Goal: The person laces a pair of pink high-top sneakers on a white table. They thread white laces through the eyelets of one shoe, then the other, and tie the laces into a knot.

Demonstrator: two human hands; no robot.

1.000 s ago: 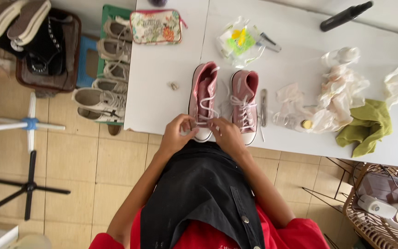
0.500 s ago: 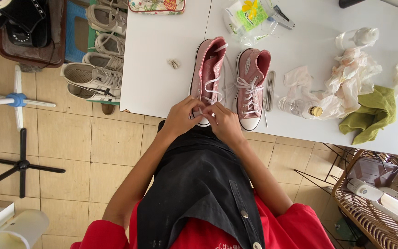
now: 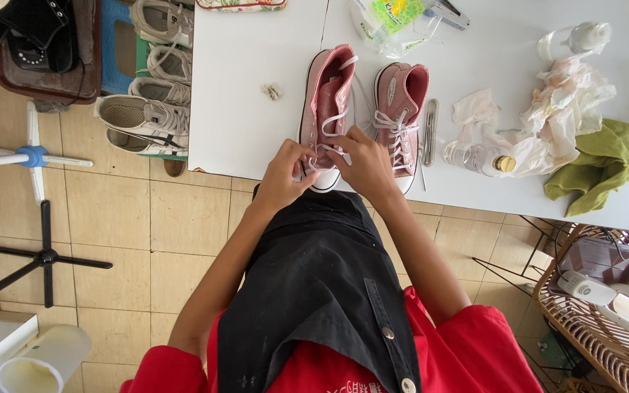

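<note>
While the left pink sneaker (image 3: 327, 109) is lying at the white table (image 3: 242, 102) edge beside its partner (image 3: 402, 109), the left hand (image 3: 285, 175) and right hand (image 3: 362, 164) are pinching its white lace (image 3: 329, 120) (fingers closed tight) near the toe.

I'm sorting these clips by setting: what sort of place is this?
Probably a small shoe-cleaning or repair workspace, perhaps at home: pink sneakers on a white table, stained cloths beside them, and more sneakers racked on the tiled floor.

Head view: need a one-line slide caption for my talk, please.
Both hands, left hand and right hand, work white laces on a pink sneaker at the table edge.
</note>
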